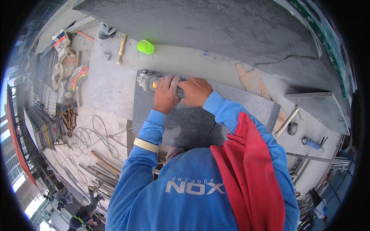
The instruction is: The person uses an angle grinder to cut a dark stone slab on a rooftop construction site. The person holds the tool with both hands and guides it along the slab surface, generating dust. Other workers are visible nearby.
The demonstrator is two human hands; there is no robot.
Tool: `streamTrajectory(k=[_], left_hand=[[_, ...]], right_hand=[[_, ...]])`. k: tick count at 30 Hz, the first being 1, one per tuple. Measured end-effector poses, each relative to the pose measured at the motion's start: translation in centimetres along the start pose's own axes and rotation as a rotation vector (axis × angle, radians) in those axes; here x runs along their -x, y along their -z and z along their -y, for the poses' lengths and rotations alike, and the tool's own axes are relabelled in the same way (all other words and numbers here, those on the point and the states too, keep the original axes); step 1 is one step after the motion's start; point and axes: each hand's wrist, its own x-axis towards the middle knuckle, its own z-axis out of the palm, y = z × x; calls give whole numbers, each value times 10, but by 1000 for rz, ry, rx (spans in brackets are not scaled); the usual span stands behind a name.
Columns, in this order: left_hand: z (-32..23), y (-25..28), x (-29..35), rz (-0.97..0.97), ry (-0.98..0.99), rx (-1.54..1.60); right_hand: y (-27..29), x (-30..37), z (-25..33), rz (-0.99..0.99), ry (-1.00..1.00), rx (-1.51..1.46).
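A grey angle grinder (146, 82) rests at the left end of a dark grey stone slab (244, 99), its head pointing left. My left hand (165, 94) is closed over the middle of its body, just behind the head. Close beside it, my right hand (197, 91) grips the rear part of the tool. The grinder's disc cannot be made out. A darker patch covers the slab below my hands, and a thin dark cord runs down from there toward my body.
A large grey slab (216, 25) stands along the far side, near a bright green cup (145, 47). To the right are a leaning slab (318, 106), a stick (287, 121) and a blue caulking gun (311, 143). Looped cable (86, 136), pipes (102, 175) and sacks (66, 63) lie left.
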Motion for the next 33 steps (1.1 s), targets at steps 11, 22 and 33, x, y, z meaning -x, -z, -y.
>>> streamTrajectory(k=[11,22,33], left_hand=[[14,6,3,-1,48,18],[55,11,11,14,52,1],[0,4,-2,28,54,34]], right_hand=[[-5,-18,10,-10,1,-23],[-23,-58,21,-31,27,-27],[4,-7,3,36,-47,-46]])
